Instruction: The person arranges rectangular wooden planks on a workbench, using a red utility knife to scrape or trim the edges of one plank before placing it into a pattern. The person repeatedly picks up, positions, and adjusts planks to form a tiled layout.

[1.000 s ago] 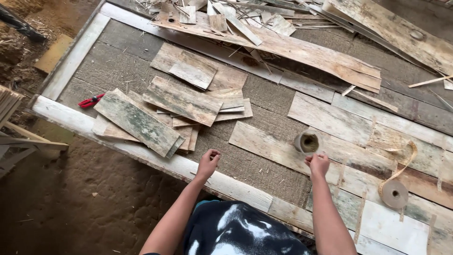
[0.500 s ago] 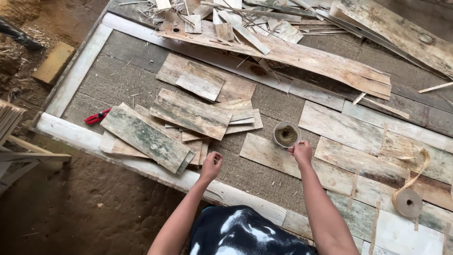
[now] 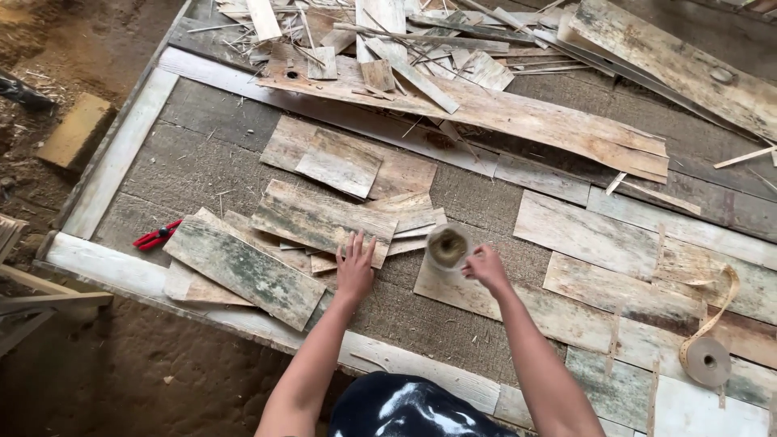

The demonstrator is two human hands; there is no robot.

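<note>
Right hand is closed around a small roll of brown paper tape, held up just above the counter, its open core turned towards the camera. The roll is blurred, so how much tape is left on it is hard to tell. It looks light and stiff at the core, an easy one-hand thing; the grip sits on its outer rim, on the right side, and that seems the sound place to take it, since the paper band itself would likely tear or crease if pulled by the edge.

Left hand lies flat, fingers spread, pressing on a weathered veneer strip at the near end of a loose pile. It holds nothing, just rests there. Those strips look thin, dry and brittle, likely to split if bent, so flat palm pressure suits them.

The roll hangs just right of the left hand, near it but apart, with a second tape roll well off to the right.
</note>
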